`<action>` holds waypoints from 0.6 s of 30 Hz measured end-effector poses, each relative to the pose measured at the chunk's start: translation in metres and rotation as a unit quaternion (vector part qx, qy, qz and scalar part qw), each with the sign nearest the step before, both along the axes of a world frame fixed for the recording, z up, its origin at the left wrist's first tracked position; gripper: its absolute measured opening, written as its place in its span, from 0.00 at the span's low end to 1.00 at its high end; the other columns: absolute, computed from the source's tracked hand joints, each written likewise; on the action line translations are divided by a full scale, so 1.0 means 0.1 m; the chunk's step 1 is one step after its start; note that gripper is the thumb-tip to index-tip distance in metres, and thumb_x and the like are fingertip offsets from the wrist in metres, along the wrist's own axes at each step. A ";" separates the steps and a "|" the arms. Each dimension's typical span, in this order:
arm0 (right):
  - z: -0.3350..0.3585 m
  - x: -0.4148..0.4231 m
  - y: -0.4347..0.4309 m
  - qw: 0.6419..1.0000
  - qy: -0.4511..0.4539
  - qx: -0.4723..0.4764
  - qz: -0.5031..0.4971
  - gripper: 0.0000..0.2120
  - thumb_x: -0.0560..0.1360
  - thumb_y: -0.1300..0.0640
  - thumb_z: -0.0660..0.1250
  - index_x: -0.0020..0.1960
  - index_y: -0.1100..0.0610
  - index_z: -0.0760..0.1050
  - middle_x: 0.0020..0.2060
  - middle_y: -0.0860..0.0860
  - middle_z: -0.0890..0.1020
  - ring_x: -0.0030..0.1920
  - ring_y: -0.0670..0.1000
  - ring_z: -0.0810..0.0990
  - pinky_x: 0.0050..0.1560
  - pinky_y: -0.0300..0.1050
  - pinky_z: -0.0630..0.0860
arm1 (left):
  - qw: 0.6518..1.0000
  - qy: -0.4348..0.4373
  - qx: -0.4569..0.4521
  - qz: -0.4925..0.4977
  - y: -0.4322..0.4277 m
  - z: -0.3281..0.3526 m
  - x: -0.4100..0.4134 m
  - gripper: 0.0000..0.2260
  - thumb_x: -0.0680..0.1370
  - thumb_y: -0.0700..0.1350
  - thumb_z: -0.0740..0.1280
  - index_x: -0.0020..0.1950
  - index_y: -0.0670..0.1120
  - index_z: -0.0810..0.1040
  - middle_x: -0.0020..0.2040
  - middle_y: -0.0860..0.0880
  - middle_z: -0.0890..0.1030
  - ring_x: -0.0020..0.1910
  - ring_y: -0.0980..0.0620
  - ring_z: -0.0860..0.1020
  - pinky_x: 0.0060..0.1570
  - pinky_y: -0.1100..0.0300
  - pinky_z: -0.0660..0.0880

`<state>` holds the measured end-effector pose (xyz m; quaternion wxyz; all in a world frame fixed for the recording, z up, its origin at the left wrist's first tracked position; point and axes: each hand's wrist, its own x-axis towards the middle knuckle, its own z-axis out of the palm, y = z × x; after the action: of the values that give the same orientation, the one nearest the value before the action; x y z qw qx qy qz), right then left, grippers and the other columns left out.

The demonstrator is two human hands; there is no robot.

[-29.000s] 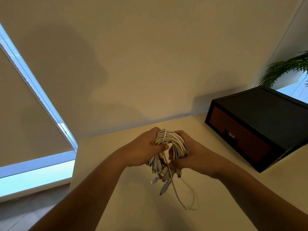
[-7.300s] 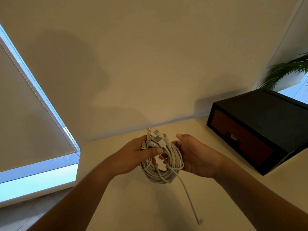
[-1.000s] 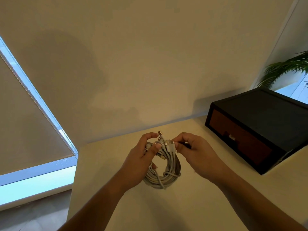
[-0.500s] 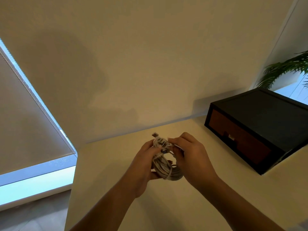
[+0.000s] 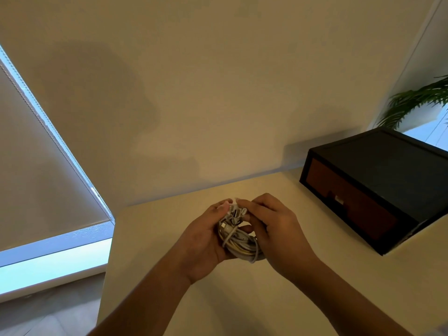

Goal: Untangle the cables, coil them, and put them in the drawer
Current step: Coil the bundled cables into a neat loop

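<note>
Gripping the coiled cables [image 5: 238, 241] between them, left hand [image 5: 203, 241] and right hand [image 5: 278, 236] are curling round this light, springy bundle; best pinched across the loops below the fingertips [image 5: 243, 203].

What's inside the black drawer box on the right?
Nothing inside shows: the brown drawer front of the drawer box is shut. The cable bundle is outside it, gripped by the left hand and right hand over the table.

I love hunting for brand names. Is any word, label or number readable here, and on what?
No text can be read.
On the brown drawer front, a pale tag: too small and blurred to read.
On the white cable bundle: no print shows on its plugs.
</note>
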<state>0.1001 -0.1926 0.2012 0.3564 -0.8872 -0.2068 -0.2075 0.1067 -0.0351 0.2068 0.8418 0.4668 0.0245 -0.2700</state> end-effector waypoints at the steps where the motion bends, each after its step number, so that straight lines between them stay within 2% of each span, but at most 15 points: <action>1: 0.01 -0.01 -0.01 1.000 -0.001 -0.011 0.006 0.18 0.79 0.51 0.55 0.63 0.54 0.77 0.47 0.49 0.75 0.43 0.44 0.75 0.38 0.29 0.75 | 1.000 -0.008 -0.001 0.003 0.01 -0.01 0.00 0.20 0.77 0.50 0.61 0.68 0.45 0.72 0.63 0.38 0.77 0.59 0.37 0.77 0.58 0.29 0.69; 4: 0.03 -0.05 -0.03 0.999 0.021 -0.025 0.034 0.24 0.78 0.46 0.49 0.67 0.52 0.73 0.49 0.46 0.70 0.46 0.42 0.71 0.35 0.27 0.75 | 1.000 -0.013 -0.010 0.011 0.01 0.01 0.00 0.21 0.74 0.47 0.62 0.67 0.47 0.72 0.55 0.41 0.80 0.51 0.40 0.78 0.53 0.35 0.74; 7: 0.03 -0.07 -0.04 0.997 0.027 -0.067 0.033 0.25 0.78 0.46 0.47 0.70 0.52 0.69 0.52 0.45 0.68 0.47 0.43 0.71 0.39 0.25 0.74 | 1.000 -0.027 -0.006 0.004 0.01 0.02 0.01 0.21 0.74 0.43 0.61 0.67 0.47 0.72 0.51 0.43 0.81 0.45 0.44 0.80 0.47 0.43 0.78; 10: 0.06 -0.08 -0.03 0.994 0.023 -0.102 0.036 0.22 0.80 0.51 0.50 0.72 0.51 0.66 0.54 0.48 0.68 0.47 0.48 0.74 0.39 0.32 0.77 | 0.999 -0.034 0.013 -0.006 0.00 0.04 -0.01 0.22 0.74 0.45 0.60 0.68 0.44 0.72 0.56 0.36 0.79 0.50 0.40 0.78 0.49 0.40 0.77; 12: 0.11 -0.08 -0.01 0.992 0.021 -0.117 0.039 0.20 0.80 0.54 0.52 0.70 0.52 0.68 0.54 0.50 0.69 0.46 0.49 0.74 0.39 0.38 0.77 | 0.998 -0.041 0.041 -0.012 -0.04 0.05 -0.03 0.21 0.78 0.51 0.58 0.65 0.41 0.74 0.59 0.34 0.78 0.52 0.37 0.79 0.50 0.38 0.77; 14: 0.16 -0.09 0.00 0.988 0.000 -0.146 0.039 0.17 0.80 0.52 0.53 0.67 0.52 0.68 0.52 0.50 0.70 0.44 0.48 0.73 0.38 0.42 0.78 | 0.997 -0.056 0.062 -0.003 -0.06 0.03 -0.02 0.24 0.76 0.57 0.61 0.62 0.41 0.76 0.55 0.36 0.81 0.48 0.38 0.81 0.45 0.38 0.79; 16: 0.19 -0.09 -0.01 0.985 -0.002 -0.164 0.054 0.15 0.80 0.53 0.52 0.62 0.53 0.70 0.50 0.49 0.69 0.42 0.46 0.71 0.37 0.42 0.78 | 0.994 -0.074 0.073 0.019 -0.08 0.03 -0.02 0.23 0.73 0.55 0.66 0.62 0.43 0.73 0.53 0.38 0.81 0.47 0.38 0.82 0.42 0.38 0.79; 18: 0.20 -0.07 -0.04 0.986 0.011 -0.152 0.066 0.14 0.78 0.59 0.56 0.62 0.55 0.73 0.50 0.48 0.69 0.42 0.45 0.70 0.38 0.40 0.78 | 0.994 -0.063 0.077 0.040 -0.08 0.03 -0.02 0.22 0.70 0.53 0.69 0.60 0.44 0.74 0.52 0.41 0.81 0.47 0.41 0.81 0.45 0.39 0.79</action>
<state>0.0927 -0.1962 0.2210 0.2326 -0.9177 -0.2898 -0.1402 0.1047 -0.0432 0.2098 0.8131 0.5451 0.0107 -0.2039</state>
